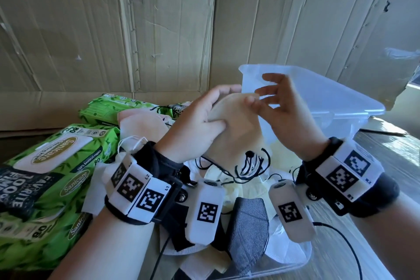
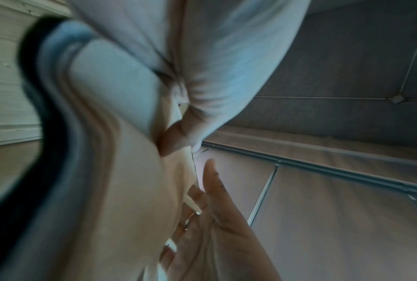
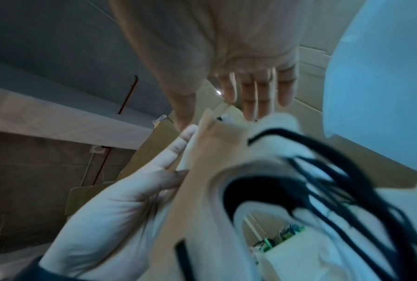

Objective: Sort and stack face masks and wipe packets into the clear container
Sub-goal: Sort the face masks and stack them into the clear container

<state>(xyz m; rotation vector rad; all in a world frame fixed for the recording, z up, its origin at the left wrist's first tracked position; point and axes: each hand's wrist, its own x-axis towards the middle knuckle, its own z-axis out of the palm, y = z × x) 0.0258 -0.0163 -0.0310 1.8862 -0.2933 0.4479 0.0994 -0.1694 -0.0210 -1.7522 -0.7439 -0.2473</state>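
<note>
We see the left hand (image 1: 195, 120) curled round a stack of beige, rounded fabric face masks (image 1: 236, 125), thumb pressed on the near face and fingers wrapped over the far edge, holding it upright above the table. The black ear loops (image 1: 252, 163) of the stack dangle below it in a tangle. The right hand (image 1: 279, 107) stands just beside the stack with its fingers spread and nearly straight; its fingertips lie against or very near the stack's right edge, and we cannot tell which. Behind that hand sits the clear plastic rectangular container (image 1: 341, 98), tilted, its rim toward us. Under the wrists lies a loose heap of masks, among them a grey folded fabric mask (image 1: 247, 232) and pale yellow ones (image 1: 229, 179), resting on a clear plastic lid (image 1: 284, 268). To the left are green wipe packets printed with bamboo leaves (image 1: 50, 179), one in front and another (image 1: 118, 107) farther back, all outside the container. A creased brown cardboard wall (image 1: 159, 18) stands behind everything. Both wrist views are blurred and show only hands and pale cloth close up.
</note>
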